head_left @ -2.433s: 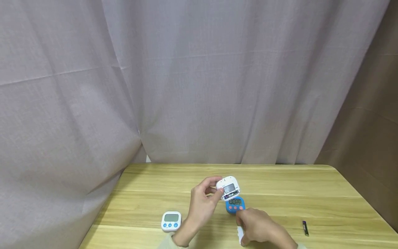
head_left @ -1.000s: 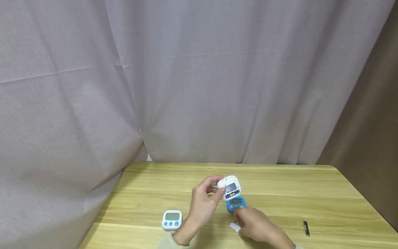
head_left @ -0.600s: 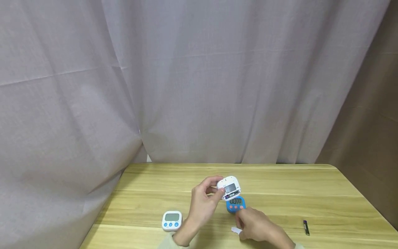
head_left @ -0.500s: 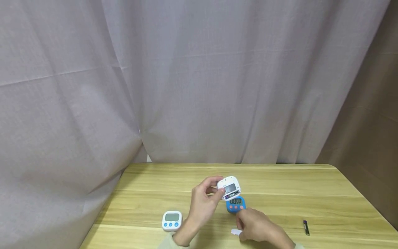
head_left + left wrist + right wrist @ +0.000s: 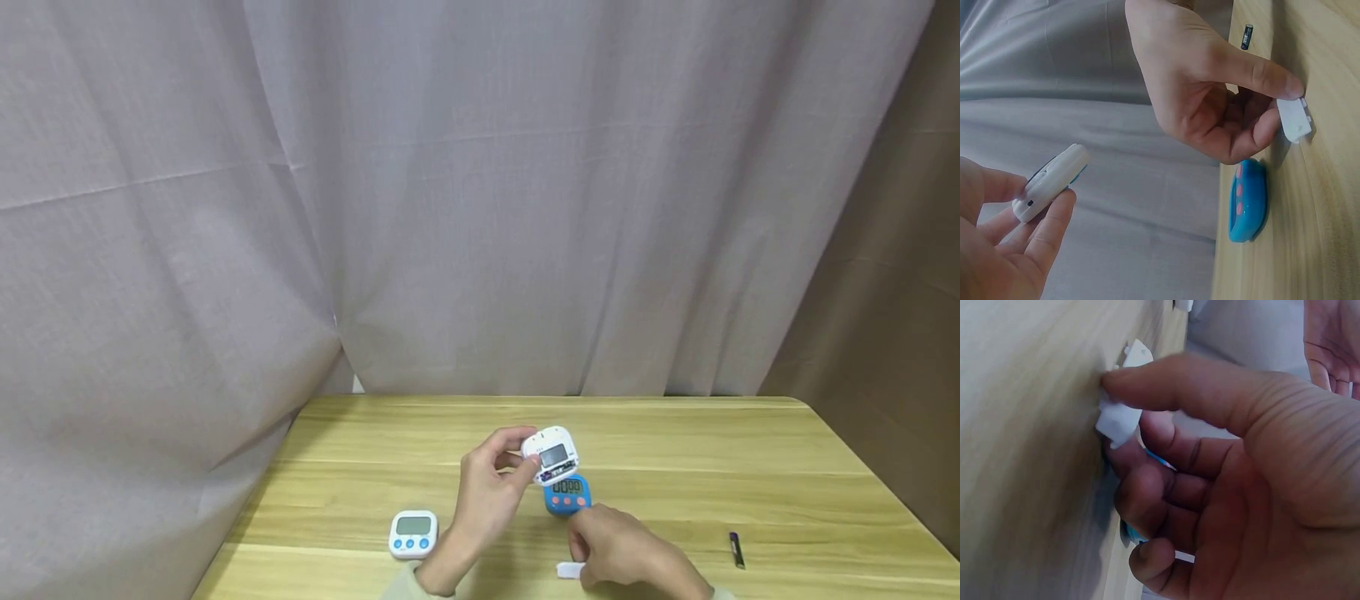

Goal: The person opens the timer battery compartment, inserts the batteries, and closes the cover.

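Observation:
My left hand [image 5: 487, 487] holds a white digital timer [image 5: 553, 456] off the table, its back turned up. Along the timer's lower edge the battery compartment is uncovered, with a dark battery visible inside. Thumb and fingers of my right hand [image 5: 618, 546] pinch a small white battery cover [image 5: 1295, 120] just at the tabletop; small tabs show on one edge of it. In the right wrist view the thumb lies across the cover [image 5: 1124, 419], hiding its middle. A blue timer [image 5: 567, 500] with pink buttons sits just beyond the right hand, partly behind the held timer.
Another white timer [image 5: 413, 534] with blue buttons lies face up left of my left forearm. A loose dark battery [image 5: 737, 550] lies to the right on the wooden table [image 5: 810, 467]. Grey curtains [image 5: 525, 208] hang behind the table and along its left side.
In my right hand the battery cover has turned from pointing toward the near edge to lying sideways, pointing left. The left hand and its timer have stayed about in place.

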`<state>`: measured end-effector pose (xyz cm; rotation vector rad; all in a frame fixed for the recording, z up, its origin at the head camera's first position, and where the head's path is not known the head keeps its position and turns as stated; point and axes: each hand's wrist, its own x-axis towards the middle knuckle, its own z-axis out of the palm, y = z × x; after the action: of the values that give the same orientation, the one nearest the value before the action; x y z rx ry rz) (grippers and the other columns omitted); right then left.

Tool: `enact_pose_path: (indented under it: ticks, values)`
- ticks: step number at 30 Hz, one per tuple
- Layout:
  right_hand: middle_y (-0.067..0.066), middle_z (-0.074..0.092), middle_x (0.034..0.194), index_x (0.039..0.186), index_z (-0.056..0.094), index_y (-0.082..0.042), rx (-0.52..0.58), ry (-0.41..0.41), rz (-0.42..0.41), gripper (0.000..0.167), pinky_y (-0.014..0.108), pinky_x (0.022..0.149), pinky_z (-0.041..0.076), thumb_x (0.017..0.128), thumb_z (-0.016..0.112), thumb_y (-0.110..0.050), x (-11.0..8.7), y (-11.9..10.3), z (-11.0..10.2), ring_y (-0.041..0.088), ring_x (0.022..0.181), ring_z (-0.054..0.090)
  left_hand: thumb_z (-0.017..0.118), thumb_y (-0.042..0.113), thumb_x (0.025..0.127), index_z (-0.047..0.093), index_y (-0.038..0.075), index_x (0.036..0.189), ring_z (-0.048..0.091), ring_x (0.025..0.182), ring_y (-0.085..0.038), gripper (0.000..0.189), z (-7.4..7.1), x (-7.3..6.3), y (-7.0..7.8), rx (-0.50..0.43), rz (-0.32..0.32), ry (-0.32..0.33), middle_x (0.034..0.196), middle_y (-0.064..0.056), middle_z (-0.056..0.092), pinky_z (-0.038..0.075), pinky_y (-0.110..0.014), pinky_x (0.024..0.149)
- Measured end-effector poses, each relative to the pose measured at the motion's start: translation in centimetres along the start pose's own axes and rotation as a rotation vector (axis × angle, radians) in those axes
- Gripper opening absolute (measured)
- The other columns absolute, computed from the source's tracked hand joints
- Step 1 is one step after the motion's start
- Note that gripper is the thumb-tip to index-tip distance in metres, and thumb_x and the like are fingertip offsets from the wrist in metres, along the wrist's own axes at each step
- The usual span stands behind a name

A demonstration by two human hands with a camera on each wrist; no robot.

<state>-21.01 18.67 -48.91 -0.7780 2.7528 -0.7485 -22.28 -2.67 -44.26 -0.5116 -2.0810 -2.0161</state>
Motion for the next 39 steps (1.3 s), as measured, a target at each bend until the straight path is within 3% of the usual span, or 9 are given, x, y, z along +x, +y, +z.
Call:
enact_pose_path:
  ticks: [11,18,22,29,35,39]
  values:
    - [-0.016,0.054,0.068,0.079,0.065,-0.020,0.120,-0.065,-0.086,0.035,0.017,0.051,0.042,0.065,0.085,0.004,0.2,0.5,0.1,-0.003,0.061,0.047,0.075,-0.003,0.091,0.074,0.006,0.122,0.072,0.083,-0.011,0.032,0.0,0.0,0.0,0.005,0.013,0.009,0.108,-0.013,0.078,0.066,-0.022,0.071]
    - [-0.018,0.051,0.070,0.085,0.063,-0.020,0.137,-0.007,-0.163,0.032,0.016,0.052,0.041,0.073,0.083,0.002,0.5,0.6,-0.2,-0.006,0.063,0.045,0.075,-0.003,0.091,0.074,0.007,0.122,0.072,0.083,-0.011,0.033,0.0,0.1,0.0,0.006,0.010,0.015,0.108,-0.013,0.077,0.066,-0.023,0.071]
    - [-0.015,0.054,0.072,0.091,0.063,-0.018,0.198,0.015,-0.134,0.030,0.017,0.052,0.043,0.080,0.079,0.004,0.7,0.3,-0.6,-0.003,0.063,0.048,0.074,-0.003,0.091,0.074,0.006,0.123,0.072,0.083,-0.011,0.033,-0.1,0.1,0.1,0.006,0.008,0.014,0.109,-0.013,0.077,0.066,-0.023,0.073]
    - [-0.011,0.059,0.068,0.109,0.066,-0.010,0.249,0.069,-0.114,0.035,0.015,0.047,0.039,0.081,0.076,0.008,0.7,0.1,-0.6,-0.003,0.057,0.047,0.074,-0.003,0.092,0.073,0.006,0.124,0.072,0.084,-0.011,0.033,-0.2,0.0,0.1,0.009,0.007,0.010,0.110,-0.013,0.077,0.066,-0.023,0.073]
    - [0.001,0.073,0.076,0.111,0.064,-0.004,0.389,0.070,-0.086,0.012,0.013,0.045,0.039,0.099,0.063,0.000,0.9,-0.1,-1.0,-0.001,0.055,0.051,0.074,-0.003,0.092,0.073,0.006,0.124,0.072,0.084,-0.011,0.033,-0.2,0.0,0.1,0.007,0.012,0.005,0.110,-0.013,0.077,0.066,-0.023,0.073]
    - [0.006,0.076,0.081,0.108,0.063,-0.003,0.435,0.096,-0.084,0.007,0.016,0.049,0.044,0.101,0.063,-0.004,1.1,-0.3,-1.4,0.002,0.061,0.057,0.074,-0.004,0.091,0.073,0.005,0.124,0.072,0.083,-0.011,0.033,-0.1,0.1,0.1,0.002,0.012,0.009,0.108,-0.014,0.077,0.066,-0.023,0.074]
